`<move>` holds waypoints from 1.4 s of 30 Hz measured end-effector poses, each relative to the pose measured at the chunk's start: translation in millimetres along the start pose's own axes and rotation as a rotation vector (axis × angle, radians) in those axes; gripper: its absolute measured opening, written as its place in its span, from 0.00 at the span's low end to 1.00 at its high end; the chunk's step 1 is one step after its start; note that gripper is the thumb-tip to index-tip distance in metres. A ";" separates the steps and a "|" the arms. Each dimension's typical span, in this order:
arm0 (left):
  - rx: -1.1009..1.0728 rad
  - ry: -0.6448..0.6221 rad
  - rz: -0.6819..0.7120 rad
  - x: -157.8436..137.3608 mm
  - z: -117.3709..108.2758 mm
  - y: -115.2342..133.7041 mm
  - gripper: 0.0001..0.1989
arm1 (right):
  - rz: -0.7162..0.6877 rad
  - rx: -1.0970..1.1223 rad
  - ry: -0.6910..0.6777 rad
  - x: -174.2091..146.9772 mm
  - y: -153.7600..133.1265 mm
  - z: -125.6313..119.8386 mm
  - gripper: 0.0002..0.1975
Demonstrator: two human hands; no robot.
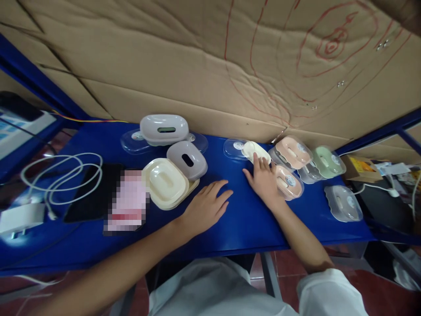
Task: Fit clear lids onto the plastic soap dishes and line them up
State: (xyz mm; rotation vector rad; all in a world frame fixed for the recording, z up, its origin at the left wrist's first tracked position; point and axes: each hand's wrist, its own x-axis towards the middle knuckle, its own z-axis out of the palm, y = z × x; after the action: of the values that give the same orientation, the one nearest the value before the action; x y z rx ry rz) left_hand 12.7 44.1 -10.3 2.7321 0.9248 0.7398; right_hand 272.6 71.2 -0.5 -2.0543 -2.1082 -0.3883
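My left hand (208,204) is just over the blue table, fingers stretched out and nothing in them. Beside it lie stacked cream plastic trays (166,182) and a grey-lilac dish with a slot (194,163). My right hand (264,179) reaches forward with fingers apart. Its fingertips overlap a small cream plastic piece (252,148); whether they press on it I cannot tell. That piece partly covers a clear lid (233,149). Close to the right hand are pink boxes with clear lids, one (294,151) behind and another (290,183) beside the wrist.
A large grey-lilac dish (164,127) sits on clear lids at the back. Green (329,161) and grey (344,202) lidded boxes stand right. Left are a coiled white cable (62,160), a charger (22,218) and a blurred pink item (129,199). Cardboard (164,57) walls the back.
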 end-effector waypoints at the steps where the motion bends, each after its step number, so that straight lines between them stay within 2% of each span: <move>1: -0.004 -0.001 -0.005 -0.2 0.4 -0.3 0.16 | -0.001 -0.005 -0.010 -2.1 -7.5 2.4 0.32; 4: -0.013 -0.004 -0.017 -0.3 0.8 -1.1 0.17 | -0.075 0.093 -0.006 -9.3 -15.8 -0.4 0.26; 8: -0.007 -0.010 -0.017 0.8 -2.3 0.5 0.19 | -0.217 0.370 0.029 -15.7 -17.6 -12.5 0.20; 12: 0.095 0.016 -0.030 4.1 -10.8 3.1 0.17 | -0.220 0.418 0.087 -16.6 -20.7 -16.0 0.21; 14: 0.184 0.085 -0.066 6.5 -15.7 1.8 0.17 | -0.251 0.415 0.043 -16.5 -20.7 -16.5 0.21; 17: 0.290 0.179 -0.195 10.0 -21.2 -4.5 0.21 | -0.374 0.432 -0.083 -17.5 -19.4 -18.4 0.24; 19: 0.321 0.182 -0.285 11.5 -23.0 -9.7 0.25 | -0.482 0.490 -0.174 -19.1 -19.1 -20.3 0.24; 21: 0.322 0.138 -0.310 11.8 -24.0 -13.6 0.29 | -0.545 0.582 -0.215 -20.9 -19.9 -22.2 0.22; 24: 0.325 0.082 -0.239 10.5 -24.6 -15.5 0.32 | -0.495 0.646 -0.151 -21.9 -21.7 -24.2 0.20; 26: 0.334 0.082 -0.164 8.9 -24.3 -15.0 0.31 | -0.440 0.584 -0.113 -20.8 -22.3 -23.4 0.21; 28: 0.319 0.092 -0.092 7.1 -22.9 -13.6 0.30 | -0.396 0.493 -0.131 -19.0 -21.5 -19.4 0.24; 32: 0.153 0.044 0.087 4.5 -17.5 -7.2 0.29 | -0.227 0.412 -0.177 -17.5 -15.8 -4.8 0.31; 34: 0.060 0.001 0.198 4.2 -15.5 -1.9 0.30 | -0.141 0.453 -0.157 -18.2 -12.9 0.1 0.34; 36: 0.018 -0.023 0.245 4.5 -15.1 3.0 0.31 | -0.071 0.536 -0.105 -19.5 -11.5 0.2 0.33; 38: 0.009 -0.004 0.179 5.0 -16.4 5.8 0.28 | -0.023 0.632 -0.056 -21.0 -12.0 -3.6 0.31; 42: -0.118 0.138 -0.093 4.7 -19.8 5.6 0.21 | -0.001 0.775 -0.057 -22.8 -14.8 -11.4 0.30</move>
State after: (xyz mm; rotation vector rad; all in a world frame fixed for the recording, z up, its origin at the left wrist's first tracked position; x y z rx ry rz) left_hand 8.9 42.4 10.4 2.5445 0.9950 0.9425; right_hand 258.0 45.9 2.5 -1.5998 -1.8574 0.4356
